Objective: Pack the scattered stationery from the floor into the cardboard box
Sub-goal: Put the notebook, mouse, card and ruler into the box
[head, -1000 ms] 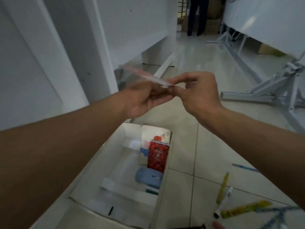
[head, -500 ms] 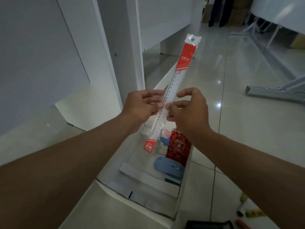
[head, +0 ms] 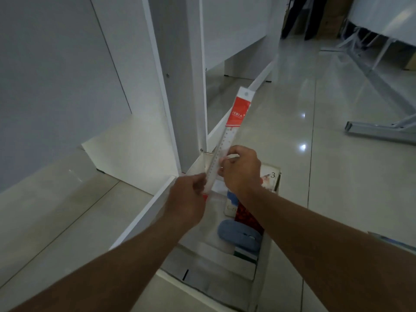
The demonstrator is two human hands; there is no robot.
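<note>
Head cam: both hands pinch a packaged ruler (head: 234, 129) w/ red header card. Left hand (head: 188, 199) grips its near end, right hand (head: 242, 171) just beyond. Ruler's long axis runs up and away from the hands, far end high, directly over the cardboard box (head: 263, 262). Box's long side roughly matches, so prob. needs lowering flat.

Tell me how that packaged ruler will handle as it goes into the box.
The ruler looks thin and long, so probably light and slightly bendy. Its glossy plastic sleeve may slip; both the left hand and right hand pinch its lower end. It may need angling into the box.
</note>
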